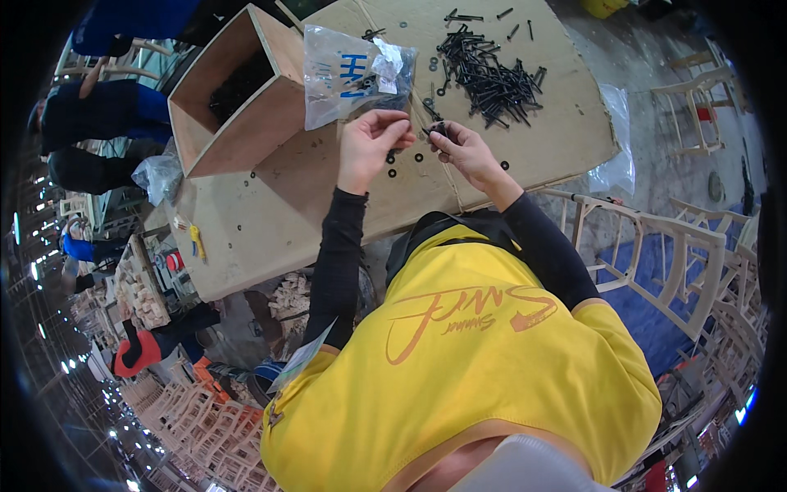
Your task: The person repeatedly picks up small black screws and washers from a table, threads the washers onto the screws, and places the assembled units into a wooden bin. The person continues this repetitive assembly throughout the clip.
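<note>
My right hand (pixel 466 156) pinches a small dark piece of hardware (pixel 434 129); my left hand (pixel 373 148), near it, has thumb and fingertips drawn together — around what, if anything, I can't tell. Black washers (pixel 392 173) lie on the table (pixel 287 221) below. Beyond sit a clear plastic bag (pixel 322 94), black bolts (pixel 492 82) heaped rightward — and, leftward, a wooden box (pixel 250 127).

The left arm (pixel 334 262) reaches forward, its wrist nearly straight; the left hand (pixel 373 149) curls its fingers, thumb close to the index finger. The right arm (pixel 553 246) angles inward, the right hand (pixel 469 156) bent in a pinching grip, near the left but apart.
</note>
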Motion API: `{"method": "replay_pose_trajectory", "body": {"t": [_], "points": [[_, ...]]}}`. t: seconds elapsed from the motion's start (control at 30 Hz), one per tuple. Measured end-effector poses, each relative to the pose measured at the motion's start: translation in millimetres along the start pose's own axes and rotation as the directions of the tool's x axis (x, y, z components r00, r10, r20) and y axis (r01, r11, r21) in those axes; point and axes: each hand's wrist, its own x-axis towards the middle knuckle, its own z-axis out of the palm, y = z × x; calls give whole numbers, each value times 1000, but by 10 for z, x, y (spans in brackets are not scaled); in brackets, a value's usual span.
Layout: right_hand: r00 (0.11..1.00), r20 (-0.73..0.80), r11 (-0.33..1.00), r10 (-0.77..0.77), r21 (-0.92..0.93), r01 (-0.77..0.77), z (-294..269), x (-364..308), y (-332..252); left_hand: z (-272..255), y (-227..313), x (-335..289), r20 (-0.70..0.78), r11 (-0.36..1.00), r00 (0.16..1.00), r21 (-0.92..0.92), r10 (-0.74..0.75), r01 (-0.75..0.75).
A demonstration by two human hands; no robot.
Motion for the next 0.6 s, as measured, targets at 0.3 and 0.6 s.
{"method": "replay_pose_trajectory", "body": {"t": [0.3, 0.6], "points": [[995, 77, 997, -66, 36, 63, -2, 16, 50, 204, -254, -27, -131, 959, 980, 260, 150, -113], [997, 77, 990, -11, 140, 0, -69, -21, 138, 221, -239, -128, 7, 853, 979, 489, 202, -180]]}}
